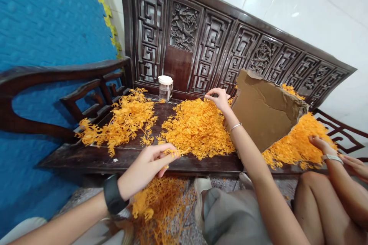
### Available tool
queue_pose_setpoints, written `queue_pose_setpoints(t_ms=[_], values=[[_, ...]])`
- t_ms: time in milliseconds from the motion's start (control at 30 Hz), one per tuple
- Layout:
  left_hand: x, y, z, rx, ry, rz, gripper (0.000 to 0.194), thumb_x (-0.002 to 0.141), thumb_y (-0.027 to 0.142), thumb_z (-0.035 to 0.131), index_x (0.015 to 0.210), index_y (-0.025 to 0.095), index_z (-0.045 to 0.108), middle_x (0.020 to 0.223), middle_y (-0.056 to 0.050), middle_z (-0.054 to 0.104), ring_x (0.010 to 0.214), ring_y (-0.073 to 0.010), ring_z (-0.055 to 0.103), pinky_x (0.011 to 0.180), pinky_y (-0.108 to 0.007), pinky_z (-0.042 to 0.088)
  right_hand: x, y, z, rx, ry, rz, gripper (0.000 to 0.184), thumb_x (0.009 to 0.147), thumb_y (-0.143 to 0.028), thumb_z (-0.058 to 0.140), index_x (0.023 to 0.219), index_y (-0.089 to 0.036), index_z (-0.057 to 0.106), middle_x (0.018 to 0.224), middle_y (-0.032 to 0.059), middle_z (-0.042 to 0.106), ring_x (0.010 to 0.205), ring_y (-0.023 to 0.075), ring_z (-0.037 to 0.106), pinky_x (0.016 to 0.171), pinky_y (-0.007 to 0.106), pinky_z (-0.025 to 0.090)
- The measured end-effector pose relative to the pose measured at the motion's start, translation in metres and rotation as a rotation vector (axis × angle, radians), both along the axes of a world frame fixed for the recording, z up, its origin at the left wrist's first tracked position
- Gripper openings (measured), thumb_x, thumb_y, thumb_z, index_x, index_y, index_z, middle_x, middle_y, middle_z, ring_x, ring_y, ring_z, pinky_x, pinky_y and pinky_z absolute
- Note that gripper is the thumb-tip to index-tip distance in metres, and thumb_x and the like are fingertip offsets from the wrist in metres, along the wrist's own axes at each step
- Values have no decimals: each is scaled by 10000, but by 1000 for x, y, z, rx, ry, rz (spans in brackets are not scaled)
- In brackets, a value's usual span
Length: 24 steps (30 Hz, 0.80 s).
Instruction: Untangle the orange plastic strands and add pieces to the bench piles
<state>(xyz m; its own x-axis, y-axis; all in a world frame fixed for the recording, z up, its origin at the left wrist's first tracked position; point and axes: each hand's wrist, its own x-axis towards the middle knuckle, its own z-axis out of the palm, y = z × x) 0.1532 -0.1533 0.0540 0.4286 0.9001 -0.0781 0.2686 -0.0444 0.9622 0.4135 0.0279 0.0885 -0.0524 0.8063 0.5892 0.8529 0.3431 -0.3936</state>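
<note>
A dark wooden bench (100,162) is stretching across the view, its front edge lying nearest the person. A carved backrest (179,61) is closing off the far side, and a curved armrest (51,69) is bounding the left end. Bare wood is showing along the front edge and in a gap between the left pile (123,118) of orange plastic pieces and the fuller middle pile (198,128). At the back of that gap, a clear cup (165,91) with a white lid is standing upright near the backrest. A tilted sheet of cardboard (261,109) is limiting the room just right of the middle pile; beyond it, a right pile (301,145) is spreading, with a co-worker's hand (320,143) resting at it.

The person's left hand (152,160) is hovering by the front edge, just left of the middle pile's near side, and its thumb and fingers are pinching an orange piece (179,152). The right hand (220,99) is hanging over the middle pile's far side, beside the cardboard; its thumb and forefinger are curving toward each other, but whether they are gripping anything is impossible to tell. Below the left hand, an orange heap (161,203) is lying beneath bench height.
</note>
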Motion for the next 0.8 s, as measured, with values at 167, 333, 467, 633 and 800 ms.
queue_pose_setpoints(t_ms=[167,333,467,633,800], values=[[0,-2,1,-2,-14,-11,261,724,413,509,730,161,574,369,97,379,369,-82,355,423,-204,299,-1,-1,-1,-5,-8,-23,187,715,-390,590,709,-223,674,914,45,638,963,248,460,760,361,233],[-3,-2,0,4,-18,-10,263,734,413,499,731,163,580,373,91,392,373,-86,361,418,-207,293,7,-2,-2,-31,33,-30,165,693,-373,610,715,-224,675,903,40,643,972,240,472,804,377,252],[-6,-1,-1,19,-19,8,255,732,411,514,718,168,589,364,87,400,374,-90,365,420,-210,307,14,1,-4,-41,117,21,181,653,-365,644,745,-212,673,893,39,650,924,220,501,799,364,305],[-8,0,-3,45,-4,18,244,754,397,507,756,173,602,372,89,406,378,-88,374,430,-203,320,16,2,-5,-52,206,67,194,630,-357,660,720,-185,667,833,42,659,857,202,530,747,331,365],[-7,1,-4,51,-3,18,248,744,401,506,755,170,598,379,87,409,381,-91,384,429,-203,322,18,1,-6,-58,222,56,169,641,-338,656,690,-177,669,802,39,661,837,191,545,762,327,366]])
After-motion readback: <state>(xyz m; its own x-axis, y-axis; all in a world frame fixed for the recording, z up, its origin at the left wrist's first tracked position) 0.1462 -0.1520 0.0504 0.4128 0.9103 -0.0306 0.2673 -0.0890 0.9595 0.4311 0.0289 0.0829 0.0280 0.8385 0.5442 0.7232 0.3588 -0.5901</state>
